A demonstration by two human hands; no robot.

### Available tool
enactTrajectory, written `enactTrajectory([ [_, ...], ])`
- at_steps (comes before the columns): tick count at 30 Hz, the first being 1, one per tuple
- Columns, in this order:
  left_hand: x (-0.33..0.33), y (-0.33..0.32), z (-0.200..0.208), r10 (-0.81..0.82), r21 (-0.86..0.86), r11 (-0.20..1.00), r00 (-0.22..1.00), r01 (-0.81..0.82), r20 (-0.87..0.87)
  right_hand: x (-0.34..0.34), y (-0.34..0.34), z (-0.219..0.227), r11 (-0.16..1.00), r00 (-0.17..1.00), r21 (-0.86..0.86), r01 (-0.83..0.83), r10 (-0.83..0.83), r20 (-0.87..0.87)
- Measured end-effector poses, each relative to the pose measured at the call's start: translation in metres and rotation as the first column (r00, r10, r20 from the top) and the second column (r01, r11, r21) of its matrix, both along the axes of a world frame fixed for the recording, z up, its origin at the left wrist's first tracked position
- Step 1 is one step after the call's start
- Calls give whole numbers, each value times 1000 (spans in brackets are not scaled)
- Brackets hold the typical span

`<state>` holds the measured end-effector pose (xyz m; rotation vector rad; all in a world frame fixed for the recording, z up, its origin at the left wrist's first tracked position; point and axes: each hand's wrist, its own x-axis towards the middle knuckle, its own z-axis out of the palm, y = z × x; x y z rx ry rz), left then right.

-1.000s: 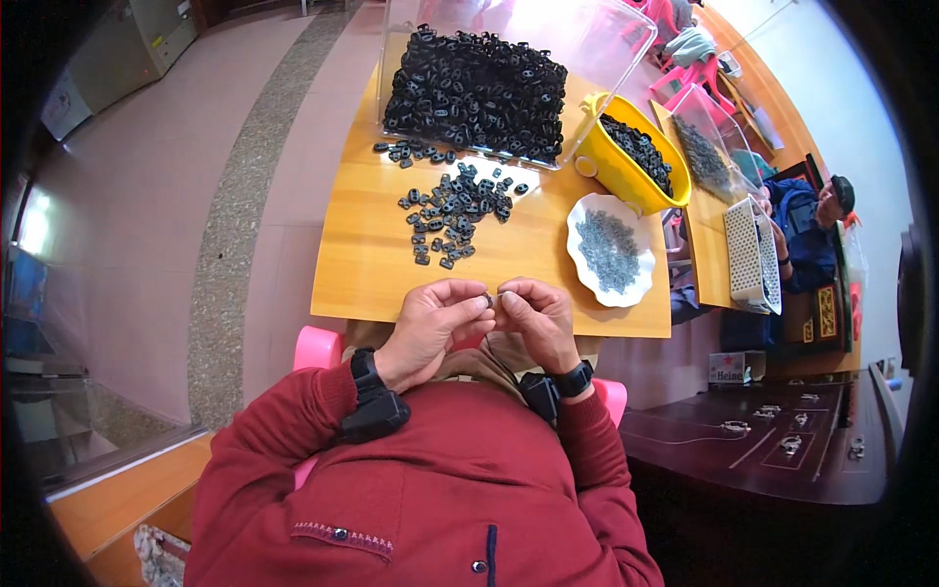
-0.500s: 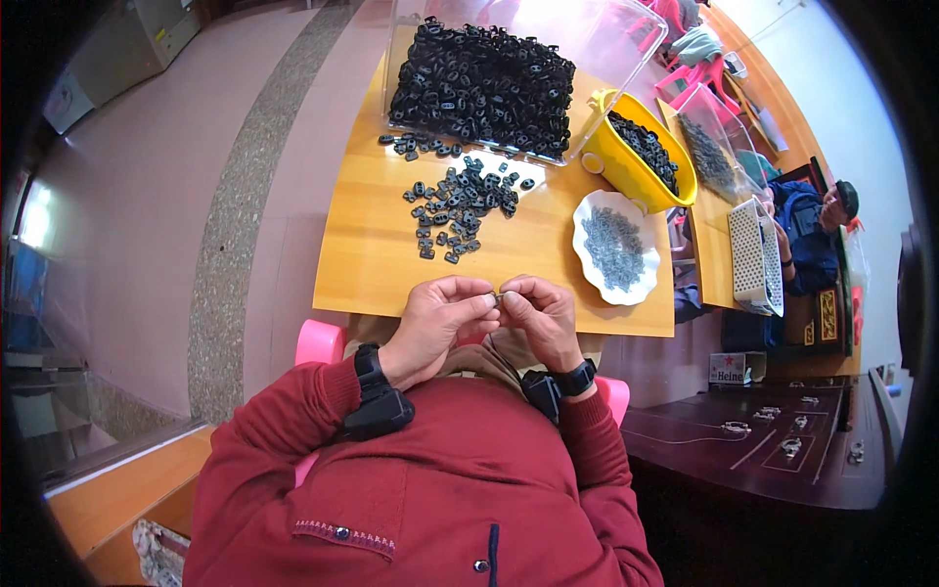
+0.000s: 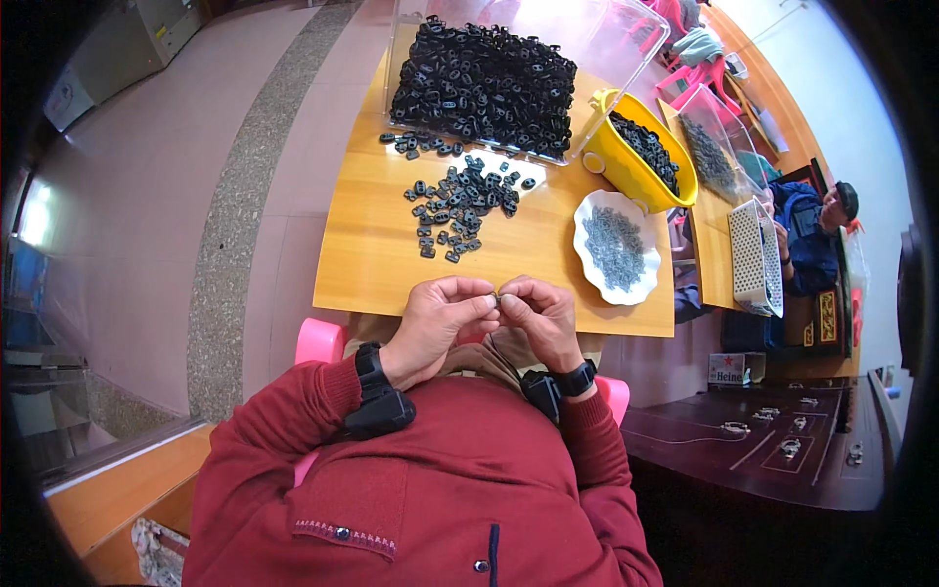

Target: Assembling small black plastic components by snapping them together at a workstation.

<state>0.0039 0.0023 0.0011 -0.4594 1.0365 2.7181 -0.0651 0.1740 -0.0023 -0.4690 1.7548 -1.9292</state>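
Observation:
My left hand (image 3: 452, 318) and my right hand (image 3: 536, 313) meet at the table's near edge. Thumb and fingers of each pinch a tiny dark piece (image 3: 497, 299) between them; most of it is hidden by the fingertips, so its exact kind does not show. Beyond the hands lies a loose pile of small black two-holed plastic pieces (image 3: 455, 208), resembling cord locks. To the right stands a white scalloped dish (image 3: 588, 266) filled with tiny grey, shiny bits, too small to name.
A clear bin (image 3: 611, 49) heaped with black pieces stands at the back of the wooden table (image 3: 367, 245). Right of it is a yellow tub (image 3: 608, 161) of similar pieces. Farther right, a person (image 3: 812, 220) sits by a white perforated basket (image 3: 748, 256).
Both hands stay pinched together in nearly the same spot, with only a slight shift at the fingertips. The pile, dish and containers have not moved.

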Motion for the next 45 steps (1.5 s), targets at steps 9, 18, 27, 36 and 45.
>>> enactTrajectory([
  [9, 1, 0, -2, 2, -86, 996, 1000, -4, -23, -4, 3, 0, 993, 990, 104, -59, 71, -119],
  [18, 0, 2, -4, -1, -187, 982, 994, -20, -108, -8, 4, 4, 988, 991, 85, -130, 131, -6],
  [27, -3, -1, -2, 60, -76, 995, 995, -66, -75, -16, 0, 12, 998, 998, 52, -36, 33, 57],
  [36, -4, 0, 2, 90, -35, 995, 995, -92, -40, -91, -21, -1, 863, 747, 378, 336, 1, -665],
  [45, -1, -3, 2, 93, -17, 996, 995, -93, -27, -93, -39, 16, 721, 636, 541, 434, 180, -751],
])
